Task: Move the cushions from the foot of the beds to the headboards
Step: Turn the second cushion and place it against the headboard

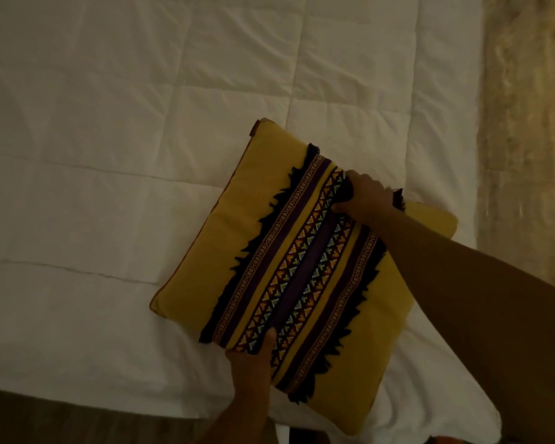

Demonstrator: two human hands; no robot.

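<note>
Both hands are closed on the yellow cushion (289, 261), one at each end of its woven band (305, 251): the left hand (253, 357) pinches the near edge with the thumb on top, and the right hand (366, 197) clamps the far edge, fingers curled into the dark fringe. Gripping opposite edges likely keeps the soft cushion flat and stops it from sagging or folding while it is carried. It sits between the hands, low over the white quilted bedcover (141, 155); whether it touches the cover or hangs just above it cannot be told. Under the right hand a second yellow corner (436, 219) shows, possibly another cushion. Beyond the right hand lies pale flooring or a rug (526, 123). Nothing lies on the cover ahead of the hands, so the way up the bed looks open; no headboard is in view.
</note>
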